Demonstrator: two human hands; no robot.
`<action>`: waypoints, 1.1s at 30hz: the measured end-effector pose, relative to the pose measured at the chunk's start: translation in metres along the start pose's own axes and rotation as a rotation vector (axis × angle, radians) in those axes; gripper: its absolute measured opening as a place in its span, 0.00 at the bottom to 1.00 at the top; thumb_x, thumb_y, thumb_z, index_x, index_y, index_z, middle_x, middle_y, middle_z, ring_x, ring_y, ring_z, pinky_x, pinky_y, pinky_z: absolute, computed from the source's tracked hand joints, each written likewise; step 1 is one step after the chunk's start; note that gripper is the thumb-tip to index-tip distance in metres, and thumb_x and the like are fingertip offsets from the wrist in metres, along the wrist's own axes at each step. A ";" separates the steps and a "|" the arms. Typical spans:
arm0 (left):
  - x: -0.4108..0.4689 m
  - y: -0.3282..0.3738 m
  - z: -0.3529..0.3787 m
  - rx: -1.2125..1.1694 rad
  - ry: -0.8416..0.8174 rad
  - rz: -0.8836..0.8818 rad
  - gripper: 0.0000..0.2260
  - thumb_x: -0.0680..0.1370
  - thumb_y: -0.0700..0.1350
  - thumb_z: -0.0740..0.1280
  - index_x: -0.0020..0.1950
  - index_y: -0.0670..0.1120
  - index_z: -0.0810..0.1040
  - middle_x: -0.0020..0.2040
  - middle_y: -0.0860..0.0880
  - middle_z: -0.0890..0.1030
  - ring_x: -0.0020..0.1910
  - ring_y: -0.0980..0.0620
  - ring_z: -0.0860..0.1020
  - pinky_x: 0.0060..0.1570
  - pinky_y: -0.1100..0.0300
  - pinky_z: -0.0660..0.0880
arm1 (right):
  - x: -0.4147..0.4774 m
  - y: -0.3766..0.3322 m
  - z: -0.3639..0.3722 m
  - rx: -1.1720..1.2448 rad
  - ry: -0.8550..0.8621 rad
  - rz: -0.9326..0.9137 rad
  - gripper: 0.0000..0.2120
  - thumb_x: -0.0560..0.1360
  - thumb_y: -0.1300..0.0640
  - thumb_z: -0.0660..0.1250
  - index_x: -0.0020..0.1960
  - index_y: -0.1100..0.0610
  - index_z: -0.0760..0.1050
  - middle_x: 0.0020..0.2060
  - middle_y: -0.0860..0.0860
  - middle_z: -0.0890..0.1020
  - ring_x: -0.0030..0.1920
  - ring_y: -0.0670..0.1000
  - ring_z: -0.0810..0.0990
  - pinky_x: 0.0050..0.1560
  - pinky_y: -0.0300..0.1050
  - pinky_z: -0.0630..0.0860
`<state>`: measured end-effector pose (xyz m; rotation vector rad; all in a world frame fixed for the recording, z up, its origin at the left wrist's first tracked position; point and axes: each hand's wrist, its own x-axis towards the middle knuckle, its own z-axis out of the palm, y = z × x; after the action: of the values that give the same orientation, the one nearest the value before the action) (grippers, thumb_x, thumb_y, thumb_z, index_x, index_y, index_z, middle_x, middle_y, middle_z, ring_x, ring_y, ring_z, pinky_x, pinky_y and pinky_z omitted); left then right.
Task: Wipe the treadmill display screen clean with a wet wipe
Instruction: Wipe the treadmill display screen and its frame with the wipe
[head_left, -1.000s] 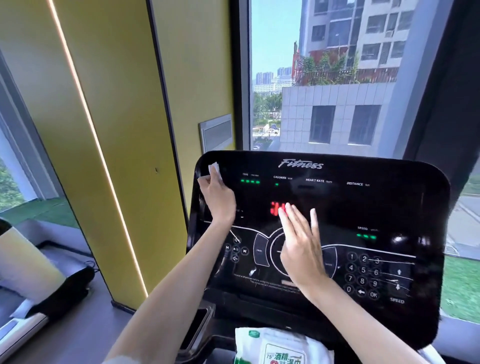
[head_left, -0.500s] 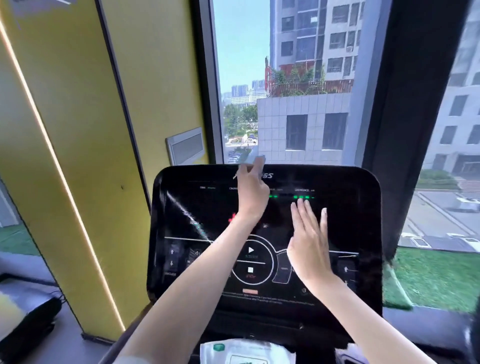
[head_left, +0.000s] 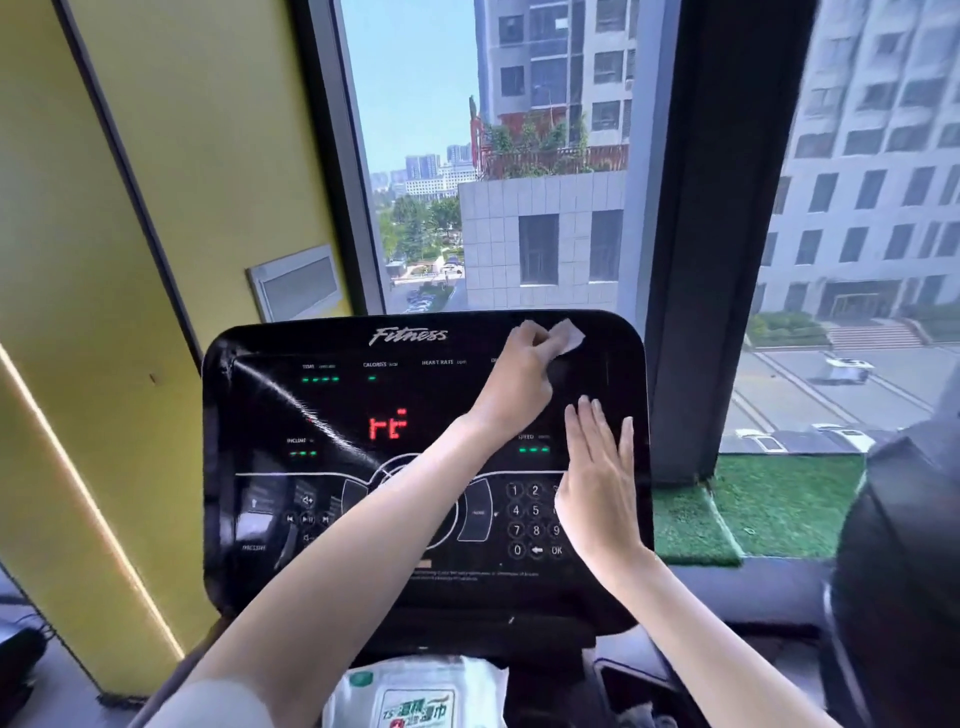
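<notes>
My left hand (head_left: 519, 376) pinches the wet wipe (head_left: 569, 336) at the far right corner of the display screen (head_left: 337, 410); my right hand (head_left: 597, 467) lies flat, fingers straight, on its right side — the wipe looks limp and light; best bunched under fingertips.

The left hand (head_left: 514, 379) has carried the wipe (head_left: 569, 335) along the display's (head_left: 311, 405) top edge, from the upper left corner to the upper right; the right hand (head_left: 597, 493), flat, has slid from the middle to the right side, over the keypad's (head_left: 524, 519) edge; the red digits (head_left: 387, 423) now show uncovered.
</notes>
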<state>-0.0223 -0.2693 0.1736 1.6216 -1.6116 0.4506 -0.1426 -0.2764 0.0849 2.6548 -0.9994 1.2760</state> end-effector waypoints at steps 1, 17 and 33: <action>-0.005 0.000 0.003 0.016 -0.014 0.024 0.25 0.72 0.24 0.58 0.67 0.39 0.72 0.47 0.45 0.69 0.52 0.48 0.70 0.54 0.77 0.61 | -0.004 0.003 0.000 0.003 -0.002 0.008 0.35 0.61 0.75 0.67 0.68 0.68 0.66 0.68 0.62 0.69 0.71 0.57 0.64 0.71 0.58 0.51; -0.093 0.011 0.041 0.205 -0.388 0.334 0.24 0.63 0.25 0.60 0.58 0.37 0.76 0.46 0.40 0.73 0.44 0.46 0.66 0.33 0.57 0.69 | -0.101 0.024 0.022 0.063 -0.053 0.137 0.33 0.64 0.76 0.59 0.70 0.68 0.63 0.71 0.63 0.63 0.73 0.57 0.56 0.74 0.51 0.49; -0.149 0.013 0.057 0.256 -0.595 0.600 0.26 0.62 0.28 0.65 0.60 0.39 0.74 0.49 0.43 0.73 0.47 0.47 0.65 0.36 0.52 0.78 | -0.151 0.044 0.007 0.016 -0.056 0.095 0.19 0.68 0.64 0.52 0.47 0.64 0.80 0.58 0.60 0.79 0.61 0.59 0.76 0.68 0.54 0.61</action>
<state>-0.0696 -0.2090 0.0327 1.5097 -2.6056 0.5196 -0.2312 -0.2325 -0.0373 2.6986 -1.1410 1.2378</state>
